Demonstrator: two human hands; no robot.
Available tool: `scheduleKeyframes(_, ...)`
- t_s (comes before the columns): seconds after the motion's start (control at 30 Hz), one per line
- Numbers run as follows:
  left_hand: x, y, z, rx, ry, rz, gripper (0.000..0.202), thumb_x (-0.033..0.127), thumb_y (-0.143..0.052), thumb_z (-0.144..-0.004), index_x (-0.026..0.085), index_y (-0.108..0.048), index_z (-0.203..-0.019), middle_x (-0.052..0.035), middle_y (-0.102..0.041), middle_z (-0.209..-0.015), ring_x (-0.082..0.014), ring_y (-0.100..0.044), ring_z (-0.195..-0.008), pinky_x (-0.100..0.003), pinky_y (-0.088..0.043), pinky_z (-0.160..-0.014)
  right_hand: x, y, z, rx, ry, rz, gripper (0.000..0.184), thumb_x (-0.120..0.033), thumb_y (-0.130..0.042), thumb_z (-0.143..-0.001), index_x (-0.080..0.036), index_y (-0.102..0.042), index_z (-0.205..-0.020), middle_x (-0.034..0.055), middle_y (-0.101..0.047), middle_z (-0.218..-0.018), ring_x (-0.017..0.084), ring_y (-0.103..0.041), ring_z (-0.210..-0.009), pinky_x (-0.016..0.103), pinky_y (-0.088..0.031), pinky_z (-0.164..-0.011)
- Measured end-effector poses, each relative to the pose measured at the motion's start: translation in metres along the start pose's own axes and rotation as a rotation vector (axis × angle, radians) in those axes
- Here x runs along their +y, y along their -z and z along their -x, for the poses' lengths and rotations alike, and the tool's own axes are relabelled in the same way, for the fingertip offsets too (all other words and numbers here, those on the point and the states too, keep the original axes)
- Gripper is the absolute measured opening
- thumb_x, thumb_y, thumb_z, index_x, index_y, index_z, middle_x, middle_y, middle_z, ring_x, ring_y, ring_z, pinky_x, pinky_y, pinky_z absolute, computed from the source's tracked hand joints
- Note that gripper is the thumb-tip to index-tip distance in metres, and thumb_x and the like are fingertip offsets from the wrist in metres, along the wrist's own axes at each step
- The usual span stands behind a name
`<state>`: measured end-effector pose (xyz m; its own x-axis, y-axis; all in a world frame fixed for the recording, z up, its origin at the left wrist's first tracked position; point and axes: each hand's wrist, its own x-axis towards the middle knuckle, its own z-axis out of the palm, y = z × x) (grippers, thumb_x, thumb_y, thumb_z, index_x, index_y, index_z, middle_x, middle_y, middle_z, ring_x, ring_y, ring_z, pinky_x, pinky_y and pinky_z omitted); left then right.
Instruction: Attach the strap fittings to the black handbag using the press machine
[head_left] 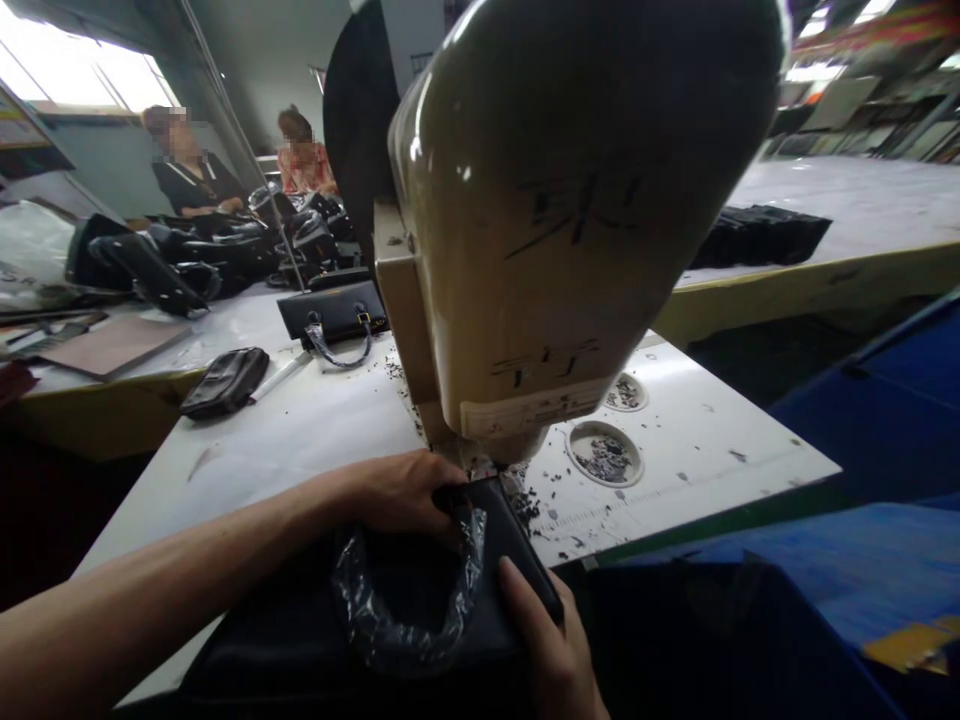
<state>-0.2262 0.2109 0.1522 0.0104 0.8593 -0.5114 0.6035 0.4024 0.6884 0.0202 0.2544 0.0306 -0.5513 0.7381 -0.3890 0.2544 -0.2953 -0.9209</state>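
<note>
Bits of black scrap litter the white worktable around the beige machine head; two people are behind heaped black bags (plastic everywhere). And the black handbag — it's between both hands, far end beside the machine! Left hand curls closed over that end — fingertips partly hidden; right hand clasps the side, thumb on top.

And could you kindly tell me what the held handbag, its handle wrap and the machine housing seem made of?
Handbag: leather or faux leather, black and smooth with a soft sheen.
Handle wrap: clear plastic film, judging by its crinkles and glints.
Machine housing: probably painted metal, beige and glossy with highlights, though plastic could look similar.
</note>
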Motion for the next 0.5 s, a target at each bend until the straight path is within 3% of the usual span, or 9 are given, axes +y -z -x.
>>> scheduleKeyframes(0.13,0.001,0.007,-0.003,-0.030,0.035,-0.040,0.032,0.038,-0.078,-0.077,0.024,-0.075,-0.106,0.0010,-0.078,-0.095,-0.0234,-0.070,-0.090,-0.026,-0.048,-0.070,0.009,0.005,-0.003,-0.083,0.053,-0.051,0.060,-0.065,-0.071,-0.085,-0.021,-0.075,-0.126,0.0125,-0.074,-0.128,0.041,-0.063,-0.126,0.043,-0.060,-0.097)
scheduleKeyframes(0.27,0.002,0.011,-0.007,-0.085,0.065,-0.019,0.035,0.039,-0.080,-0.076,0.025,-0.076,-0.107,0.0002,-0.079,-0.101,-0.0256,-0.071,-0.095,-0.028,-0.051,-0.077,0.013,0.011,-0.003,-0.093,0.096,-0.029,0.065,-0.069,-0.079,-0.074,-0.023,-0.078,-0.121,0.0121,-0.070,-0.135,0.045,-0.055,-0.135,0.047,-0.056,-0.104)
scheduleKeyframes(0.4,0.004,0.015,-0.011,-0.095,0.095,-0.047,0.035,0.040,-0.082,-0.074,0.026,-0.078,-0.105,-0.0006,-0.079,-0.099,-0.0274,-0.070,-0.098,-0.032,-0.052,-0.085,0.013,0.009,-0.004,-0.111,-0.001,-0.053,0.065,-0.070,-0.082,-0.069,-0.025,-0.080,-0.117,0.0106,-0.071,-0.135,0.048,-0.051,-0.138,0.052,-0.052,-0.109)
scheduleKeyframes(0.5,0.006,0.018,-0.013,-0.111,0.026,-0.020,0.024,0.037,-0.081,-0.074,0.025,-0.079,-0.095,0.0006,-0.079,-0.088,-0.0268,-0.070,-0.098,-0.032,-0.051,-0.088,0.010,0.004,-0.007,-0.115,-0.065,-0.060,0.064,-0.069,-0.077,-0.076,-0.023,-0.078,-0.120,0.0125,-0.074,-0.127,0.047,-0.058,-0.132,0.054,-0.053,-0.107)
